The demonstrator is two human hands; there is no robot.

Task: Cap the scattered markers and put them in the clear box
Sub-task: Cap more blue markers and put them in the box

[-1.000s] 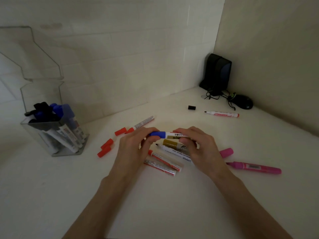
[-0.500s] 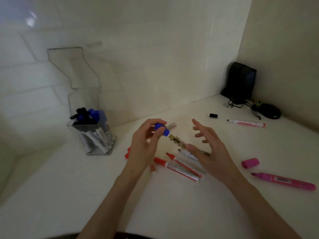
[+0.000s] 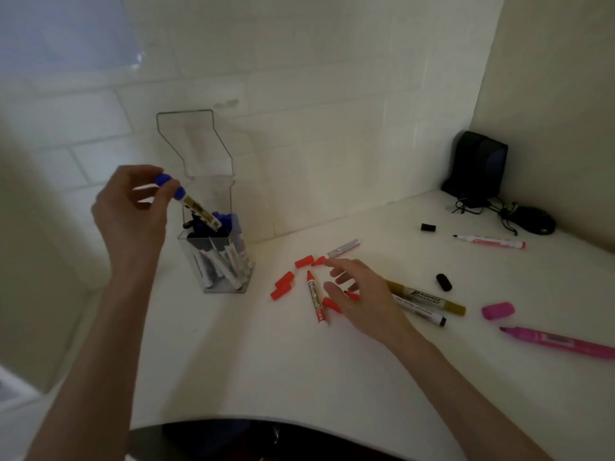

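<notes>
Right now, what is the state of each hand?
Left hand: pinches the blue-capped marker at its cap end, over the clear box.
Right hand: open, holding nothing, beside the red marker.

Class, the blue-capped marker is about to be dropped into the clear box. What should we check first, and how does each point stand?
1. Lid of the clear box open: ok.
2. Left grip pinching the blue-capped marker at its cap end: ok.
3. Marker's lower end over the box opening: ok.
4. Cap pushed fully home: cannot tell.
5. Right grip free, open above the red markers: ok.
</notes>
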